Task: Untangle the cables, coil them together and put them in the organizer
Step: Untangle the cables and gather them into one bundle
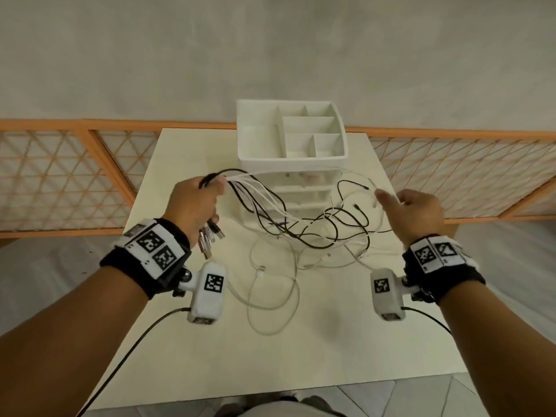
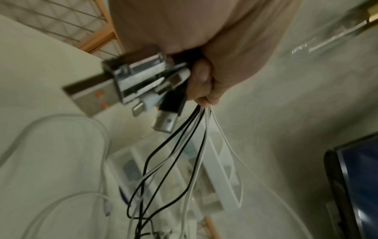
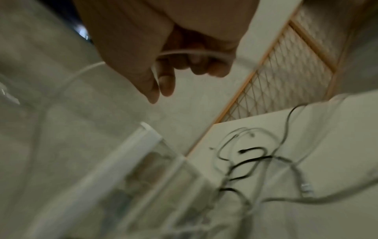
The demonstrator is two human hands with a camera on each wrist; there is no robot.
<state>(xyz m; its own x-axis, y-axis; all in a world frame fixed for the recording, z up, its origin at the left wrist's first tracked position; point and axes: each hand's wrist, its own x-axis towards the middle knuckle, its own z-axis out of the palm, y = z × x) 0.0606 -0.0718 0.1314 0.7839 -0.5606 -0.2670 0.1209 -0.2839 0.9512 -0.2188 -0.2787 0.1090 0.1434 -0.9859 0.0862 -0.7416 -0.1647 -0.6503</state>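
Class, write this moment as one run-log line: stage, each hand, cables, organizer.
stage: untangling | left hand: grips bundled cables at plug ends | right hand: pinches one white cable | organizer: top compartments hold no cables

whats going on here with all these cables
A person is sorting a tangle of black and white cables on a table. The left hand grips a bunch of them near their USB plugs. The right hand pinches one white cable. The white organizer behind holds no cables yet.
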